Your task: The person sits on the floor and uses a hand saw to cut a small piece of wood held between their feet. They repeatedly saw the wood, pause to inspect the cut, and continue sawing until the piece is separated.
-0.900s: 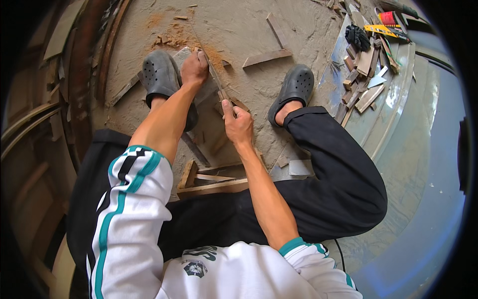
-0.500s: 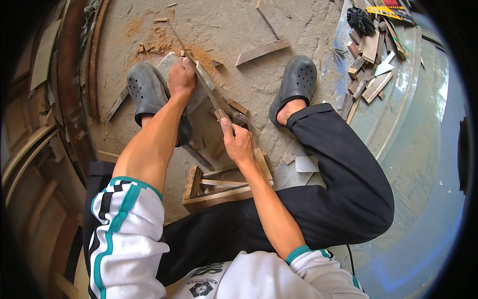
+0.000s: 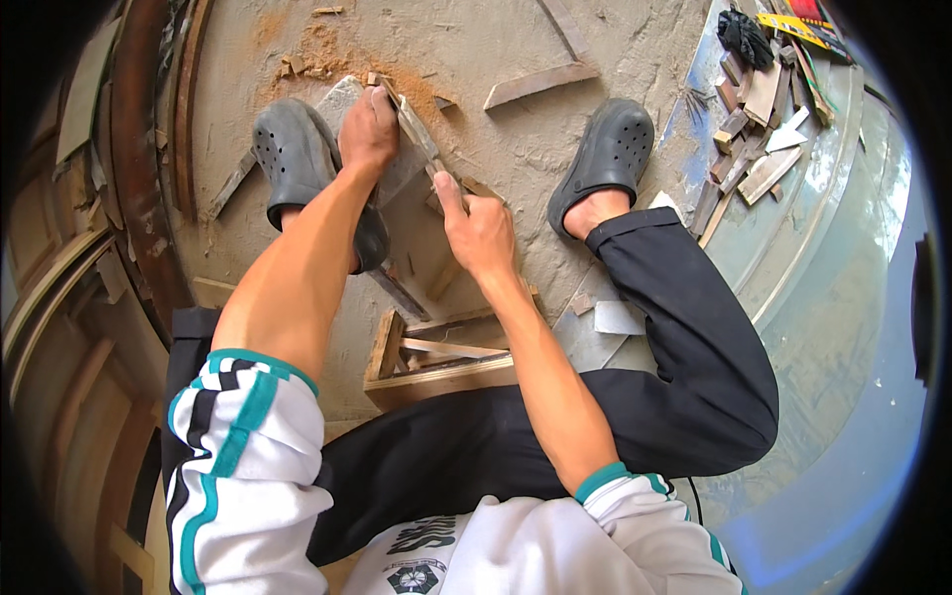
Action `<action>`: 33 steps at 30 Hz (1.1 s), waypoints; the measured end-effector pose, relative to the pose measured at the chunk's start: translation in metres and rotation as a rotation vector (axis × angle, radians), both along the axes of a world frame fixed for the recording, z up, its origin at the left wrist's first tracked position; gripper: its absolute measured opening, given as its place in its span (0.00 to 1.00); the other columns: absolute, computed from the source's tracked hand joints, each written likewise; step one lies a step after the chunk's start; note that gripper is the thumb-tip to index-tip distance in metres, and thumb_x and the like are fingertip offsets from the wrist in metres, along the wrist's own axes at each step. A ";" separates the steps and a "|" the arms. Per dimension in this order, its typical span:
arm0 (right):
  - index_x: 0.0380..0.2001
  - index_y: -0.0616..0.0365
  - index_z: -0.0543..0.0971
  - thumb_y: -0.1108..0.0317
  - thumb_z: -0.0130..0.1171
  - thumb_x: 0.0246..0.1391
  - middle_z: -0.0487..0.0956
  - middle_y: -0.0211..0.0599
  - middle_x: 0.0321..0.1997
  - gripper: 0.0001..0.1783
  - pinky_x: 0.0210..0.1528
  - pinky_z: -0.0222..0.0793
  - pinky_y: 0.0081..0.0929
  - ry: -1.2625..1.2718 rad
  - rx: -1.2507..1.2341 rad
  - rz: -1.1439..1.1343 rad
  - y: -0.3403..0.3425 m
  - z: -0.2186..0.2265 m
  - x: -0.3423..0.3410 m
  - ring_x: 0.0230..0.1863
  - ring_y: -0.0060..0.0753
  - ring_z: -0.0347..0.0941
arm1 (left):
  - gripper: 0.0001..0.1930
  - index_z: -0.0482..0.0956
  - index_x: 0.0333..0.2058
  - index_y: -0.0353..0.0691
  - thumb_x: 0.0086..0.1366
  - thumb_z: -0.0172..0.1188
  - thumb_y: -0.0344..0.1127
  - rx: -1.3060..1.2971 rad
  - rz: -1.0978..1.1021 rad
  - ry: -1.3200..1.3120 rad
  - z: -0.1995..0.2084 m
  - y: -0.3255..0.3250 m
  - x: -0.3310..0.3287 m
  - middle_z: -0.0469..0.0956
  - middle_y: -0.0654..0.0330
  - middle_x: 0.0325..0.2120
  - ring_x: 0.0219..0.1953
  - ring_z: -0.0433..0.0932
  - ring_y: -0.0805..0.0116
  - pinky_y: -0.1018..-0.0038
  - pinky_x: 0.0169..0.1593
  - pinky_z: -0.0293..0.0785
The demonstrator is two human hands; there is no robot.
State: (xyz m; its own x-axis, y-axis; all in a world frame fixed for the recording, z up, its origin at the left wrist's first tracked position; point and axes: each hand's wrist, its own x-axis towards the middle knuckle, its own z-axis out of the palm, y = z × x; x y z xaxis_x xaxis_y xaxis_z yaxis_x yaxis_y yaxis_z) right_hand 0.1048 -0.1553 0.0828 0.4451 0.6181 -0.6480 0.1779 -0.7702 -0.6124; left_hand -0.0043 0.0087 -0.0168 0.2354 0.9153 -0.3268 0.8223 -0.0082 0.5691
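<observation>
My right hand [image 3: 481, 233] is closed around the handle of a hand saw [image 3: 433, 167], its thumb lying along the top. The thin blade slants away to the far left, seen nearly edge-on, and its far part is hard to make out. Just left of the blade my left hand [image 3: 368, 129] is closed, pressing down a small piece of wood [image 3: 373, 78] whose end shows past the fingers. Under that hand is a pale, rough-topped block [image 3: 341, 92], standing between my feet and partly hidden by my hands and left clog.
A wooden frame box [image 3: 441, 382] lies before my lap. Sawdust [image 3: 327, 50] and offcuts spread beyond the block. Grey clogs [image 3: 607, 149] flank it. A longer wood strip [image 3: 540, 86] lies far ahead; a scrap pile [image 3: 749, 149] is at far right, and wooden panels [image 3: 84, 397] stand left.
My right hand has pushed the saw forward, bringing the handle closer to my left hand. The blade tip that stuck out far ahead no longer shows. My left hand stays at the block.
</observation>
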 end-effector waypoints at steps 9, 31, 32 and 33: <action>0.13 0.68 0.76 0.26 0.46 0.56 0.75 0.61 0.17 0.48 0.34 0.69 0.49 0.255 -0.057 -0.033 0.000 -0.007 0.015 0.24 0.61 0.75 | 0.22 0.75 0.47 0.38 0.71 0.35 0.45 0.067 -0.161 -0.007 -0.018 0.011 -0.015 0.76 0.42 0.48 0.50 0.72 0.38 0.54 0.54 0.67; 0.11 0.69 0.72 0.30 0.48 0.57 0.71 0.63 0.16 0.46 0.31 0.66 0.49 -0.033 0.090 -0.037 -0.011 -0.007 -0.013 0.22 0.63 0.71 | 0.25 0.80 0.38 0.38 0.70 0.39 0.51 0.037 0.066 -0.039 0.004 0.000 0.000 0.79 0.38 0.36 0.42 0.76 0.35 0.51 0.46 0.70; 0.11 0.69 0.73 0.31 0.48 0.58 0.72 0.64 0.17 0.45 0.32 0.67 0.50 -0.044 0.084 -0.028 -0.013 -0.008 -0.015 0.23 0.64 0.72 | 0.25 0.81 0.38 0.38 0.69 0.40 0.51 0.025 0.079 -0.048 0.007 0.001 0.002 0.79 0.38 0.36 0.42 0.77 0.35 0.51 0.46 0.70; 0.12 0.68 0.74 0.31 0.47 0.59 0.74 0.64 0.18 0.45 0.34 0.68 0.51 -0.051 0.079 -0.015 -0.015 -0.007 -0.016 0.25 0.66 0.73 | 0.24 0.81 0.38 0.39 0.69 0.40 0.51 0.081 0.029 -0.017 0.007 0.004 0.000 0.80 0.39 0.36 0.42 0.77 0.36 0.52 0.46 0.71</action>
